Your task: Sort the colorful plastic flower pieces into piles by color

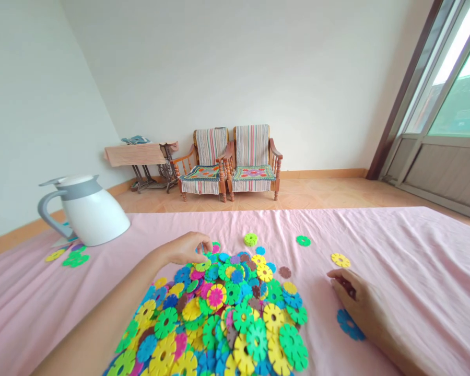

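Note:
A large heap of flower-shaped plastic discs (219,313) in green, yellow, blue, pink and brown lies on the pink cloth in front of me. At the heap's far left edge hovers my left hand (186,248), fingers bent down and thumb apart from them, beside a few green and pink discs. No disc shows in its grasp. My right hand (352,295) rests on the cloth right of the heap, fingers loosely bent, with nothing visible in it. A yellow disc (340,260) lies just beyond its fingertips, and a blue disc (350,325) is partly covered by that hand.
A white and grey jug (92,211) stands at the left, with several green, yellow and purple discs (76,257) near it. Loose green discs (303,241) lie past the heap. Two wooden armchairs (253,156) and a cloth-covered sewing table (135,155) stand by the wall.

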Motion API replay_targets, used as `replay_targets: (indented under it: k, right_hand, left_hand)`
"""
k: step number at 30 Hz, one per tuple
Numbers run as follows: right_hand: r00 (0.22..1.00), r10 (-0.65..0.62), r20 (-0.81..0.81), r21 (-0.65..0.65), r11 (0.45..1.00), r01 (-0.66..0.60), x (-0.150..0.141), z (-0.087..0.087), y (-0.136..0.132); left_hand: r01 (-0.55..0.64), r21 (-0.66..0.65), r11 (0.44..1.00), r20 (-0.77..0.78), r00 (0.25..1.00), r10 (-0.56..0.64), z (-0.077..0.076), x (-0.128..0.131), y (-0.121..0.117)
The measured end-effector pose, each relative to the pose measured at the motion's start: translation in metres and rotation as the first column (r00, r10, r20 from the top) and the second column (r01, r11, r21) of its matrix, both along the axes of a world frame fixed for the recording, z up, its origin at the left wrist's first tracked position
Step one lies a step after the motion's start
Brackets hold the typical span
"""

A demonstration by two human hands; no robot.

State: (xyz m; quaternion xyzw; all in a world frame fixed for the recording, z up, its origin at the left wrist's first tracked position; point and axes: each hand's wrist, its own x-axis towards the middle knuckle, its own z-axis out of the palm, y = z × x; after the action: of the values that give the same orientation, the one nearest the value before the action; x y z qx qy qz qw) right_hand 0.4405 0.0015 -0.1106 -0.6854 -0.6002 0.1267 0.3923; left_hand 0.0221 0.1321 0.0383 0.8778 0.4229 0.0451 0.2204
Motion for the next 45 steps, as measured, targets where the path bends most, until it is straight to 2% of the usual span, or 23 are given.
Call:
replay_targets:
  k: [4,11,26,30,36,45]
  right_hand:
    - [1.000,-0.001,0.008,-0.002,1.000,0.001,0.002,-0.005,0.001]
    - [1.000,-0.003,0.001,-0.013,1.000,0.003,0.005,-0.008,0.001]
    - [1.000,-0.001,0.018,-0.016,1.000,0.002,0.002,-0.004,0.000]
    - [0.999,-0.011,0.033,-0.018,1.000,0.011,-0.001,0.001,-0.001]
    - [1.000,-0.011,-0.010,0.003,1.000,0.011,-0.004,0.005,-0.002]
    - [0.998,-0.040,-0.037,0.025,0.999,0.041,-0.007,0.008,-0.001]
  left_hand:
    - [-0.080,-0.011,0.997,-0.053,0.995,0.079,-0.008,-0.017,-0.016]
    - [-0.178,0.058,0.982,-0.042,0.983,0.180,-0.022,-0.009,-0.025]
    - [-0.149,0.038,0.988,-0.010,0.989,0.150,-0.030,-0.007,-0.013]
    - [-0.154,0.068,0.986,0.006,0.988,0.154,-0.026,-0.005,-0.011]
    - [-0.116,0.142,0.983,0.076,0.991,0.106,-0.018,0.028,0.005]
    - [0.028,0.238,0.971,0.048,0.998,-0.040,-0.030,0.094,0.048]
